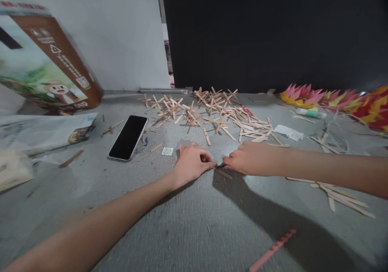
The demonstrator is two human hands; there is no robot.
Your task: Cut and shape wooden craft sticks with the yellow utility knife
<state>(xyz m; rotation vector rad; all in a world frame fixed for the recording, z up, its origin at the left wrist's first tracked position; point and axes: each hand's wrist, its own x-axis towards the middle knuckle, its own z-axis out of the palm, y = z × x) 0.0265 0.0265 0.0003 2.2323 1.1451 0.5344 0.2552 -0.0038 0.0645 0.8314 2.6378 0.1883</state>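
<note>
My left hand (194,163) rests on the grey table with its fingers curled. Its thumb and finger press against one end of a thin wooden stick (224,173) that lies flat. My right hand (247,159) is closed around a small dark tool (221,165), maybe a blade; most of it is hidden in the fist. The tool's tip touches or nearly touches the left fingertips, just above the stick. Beyond both hands lies a heap of wooden craft sticks (253,127), some joined into star-like crosses (171,107).
A phone (129,138) and a small patterned square (167,151) lie left of my hands. A printed carton (54,62) stands back left. More sticks (342,195) lie right, below paper flowers (303,95) and a glue tube (311,113). A pink strip (273,249) is near the front.
</note>
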